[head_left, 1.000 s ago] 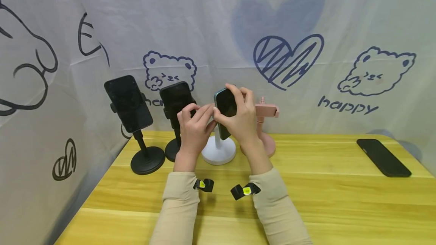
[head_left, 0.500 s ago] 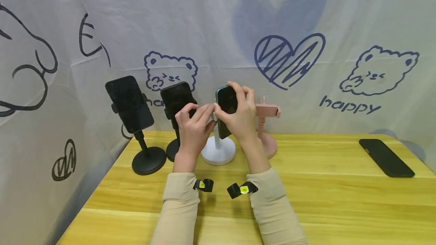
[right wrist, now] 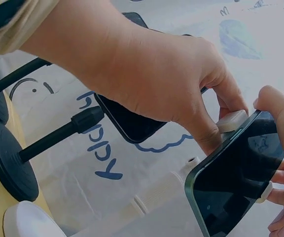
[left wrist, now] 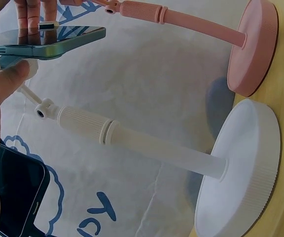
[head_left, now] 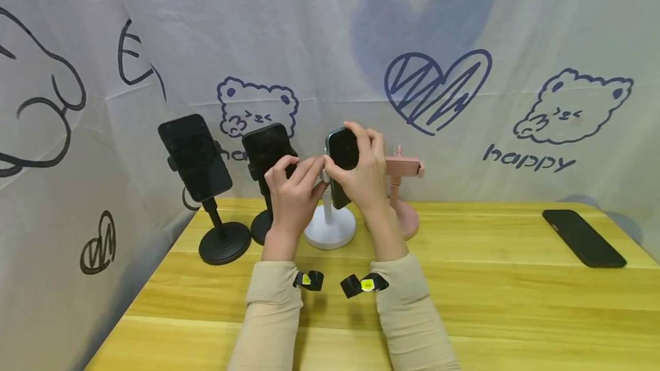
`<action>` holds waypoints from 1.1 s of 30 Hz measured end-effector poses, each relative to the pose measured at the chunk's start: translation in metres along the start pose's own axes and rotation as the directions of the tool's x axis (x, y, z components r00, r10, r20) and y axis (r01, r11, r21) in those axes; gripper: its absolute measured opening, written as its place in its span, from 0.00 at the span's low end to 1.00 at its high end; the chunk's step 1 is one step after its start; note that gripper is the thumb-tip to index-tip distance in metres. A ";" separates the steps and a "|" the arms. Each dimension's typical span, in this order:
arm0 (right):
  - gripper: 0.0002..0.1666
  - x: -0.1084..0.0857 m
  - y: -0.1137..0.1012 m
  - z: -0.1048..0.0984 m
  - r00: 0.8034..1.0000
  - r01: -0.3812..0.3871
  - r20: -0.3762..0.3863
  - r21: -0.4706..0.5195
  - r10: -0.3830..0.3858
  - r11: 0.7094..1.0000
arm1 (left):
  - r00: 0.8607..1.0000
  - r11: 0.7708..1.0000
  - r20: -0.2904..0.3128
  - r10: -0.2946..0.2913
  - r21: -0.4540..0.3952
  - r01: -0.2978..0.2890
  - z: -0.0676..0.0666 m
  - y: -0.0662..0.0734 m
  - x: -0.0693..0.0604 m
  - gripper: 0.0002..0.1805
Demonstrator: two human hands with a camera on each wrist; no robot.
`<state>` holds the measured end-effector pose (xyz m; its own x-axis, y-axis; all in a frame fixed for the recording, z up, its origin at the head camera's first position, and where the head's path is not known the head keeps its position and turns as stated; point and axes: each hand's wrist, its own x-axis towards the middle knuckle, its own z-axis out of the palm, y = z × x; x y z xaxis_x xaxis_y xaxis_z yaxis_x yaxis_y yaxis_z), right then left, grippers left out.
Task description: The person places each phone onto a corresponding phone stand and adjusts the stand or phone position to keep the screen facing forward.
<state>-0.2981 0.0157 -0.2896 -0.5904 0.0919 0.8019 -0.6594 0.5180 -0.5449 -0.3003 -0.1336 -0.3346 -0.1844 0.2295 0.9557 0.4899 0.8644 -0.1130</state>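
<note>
In front of the white stand (head_left: 330,231), two beige sleeves (head_left: 273,314) are being held out over a yellow wooden table (head_left: 490,302), and a black strap (head_left: 311,281) bearing a yellow label is being worn at each wrist. At the upper left of the white stand, its white clamp (right wrist: 232,121) is being pinched by the left hand (head_left: 295,190), whose thumb and fingers are being bent nearly together on it. At the upper right of the white stand, a green-edged phone (head_left: 342,153) is being gripped by the right hand (head_left: 365,176); its thumb and fingers are being bent round the edges and parted by the phone between them. The phone is being held tilted at the top of the white stand, with white clamp pieces showing at both long edges.

Well left of the white stand, an outer phone (head_left: 196,156) is being carried in the holder of the outer black stand (head_left: 224,243). Well to the right of the white stand, a loose phone (head_left: 584,238) is lying flat on the table. Just left of the white stand, an inner phone (head_left: 265,145) is being carried by the inner black stand (head_left: 261,227), partly hidden by the left hand. Just right of the white stand, a pink stand (head_left: 404,221) is being partly covered by the right arm. Behind the white stand, a pale curtain (head_left: 309,33) with drawn bears and hearts is hanging.
</note>
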 end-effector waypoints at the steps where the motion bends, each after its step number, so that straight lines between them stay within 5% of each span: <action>1: 0.37 0.000 0.000 0.000 1.000 -0.001 0.001 0.004 0.001 1.000 | 1.000 1.000 -0.001 0.000 0.001 0.000 0.000 0.000 0.000 0.18; 33: 0.37 0.002 -0.003 -0.005 0.996 -0.060 0.066 0.073 0.055 0.996 | 0.996 0.997 0.079 -0.043 -0.054 0.047 -0.004 0.005 0.011 0.15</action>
<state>-0.2951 0.0189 -0.2851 -0.6552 0.0641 0.7527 -0.6550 0.4483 -0.6083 -0.2960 -0.1284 -0.3238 -0.2720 0.2267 0.9352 0.5261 0.8488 -0.0528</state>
